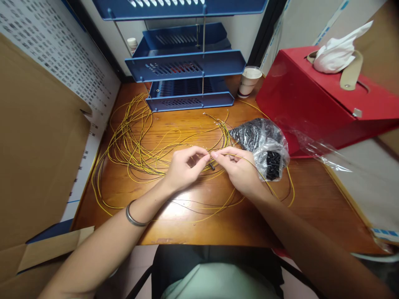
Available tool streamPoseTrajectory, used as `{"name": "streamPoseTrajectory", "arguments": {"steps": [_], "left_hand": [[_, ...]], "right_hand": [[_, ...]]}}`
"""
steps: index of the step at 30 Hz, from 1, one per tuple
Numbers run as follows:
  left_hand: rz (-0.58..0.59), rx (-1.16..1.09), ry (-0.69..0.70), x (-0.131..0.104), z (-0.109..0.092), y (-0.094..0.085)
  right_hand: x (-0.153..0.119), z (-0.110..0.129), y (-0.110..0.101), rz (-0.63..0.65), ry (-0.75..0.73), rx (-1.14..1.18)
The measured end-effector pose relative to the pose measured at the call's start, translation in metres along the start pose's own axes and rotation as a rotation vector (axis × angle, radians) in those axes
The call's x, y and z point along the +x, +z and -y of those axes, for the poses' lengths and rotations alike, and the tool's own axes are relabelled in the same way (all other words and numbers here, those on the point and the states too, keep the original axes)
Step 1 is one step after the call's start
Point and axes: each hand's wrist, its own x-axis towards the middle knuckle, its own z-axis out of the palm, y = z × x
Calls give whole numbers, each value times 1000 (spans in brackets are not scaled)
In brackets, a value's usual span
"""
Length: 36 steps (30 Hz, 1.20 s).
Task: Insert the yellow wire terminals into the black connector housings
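Note:
My left hand [188, 165] and my right hand [234, 165] meet above the table, thumbs and forefingers pinched close together. Between the fingertips, pointing downward, is a small black cylindrical piece [212, 166]; the left fingertips seem closed on it, though they partly hide it. A thin yellow wire [254, 164] runs out of my right hand's pinch and curves down past the wrist. Beneath and behind both hands lies a loose tangle of yellow and dark wires [124, 139]. Several wire ends with tiny pale tips [218, 122] gather just beyond my right hand.
A clear plastic bag of black parts [263, 139] lies right of my right hand. Behind stand a blue tiered tray rack [187, 68], a paper cup [249, 81] and a red tissue box [299, 91]. Cardboard [37, 137] borders the left side of the wooden table [181, 236].

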Motion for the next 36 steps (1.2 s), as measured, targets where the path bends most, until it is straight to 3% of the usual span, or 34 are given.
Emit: {"name": "streamPoseTrajectory", "arguments": {"steps": [36], "left_hand": [[-10, -221, -123, 1, 0, 1]], "right_hand": [[1, 6, -4, 49, 12, -8]]}}
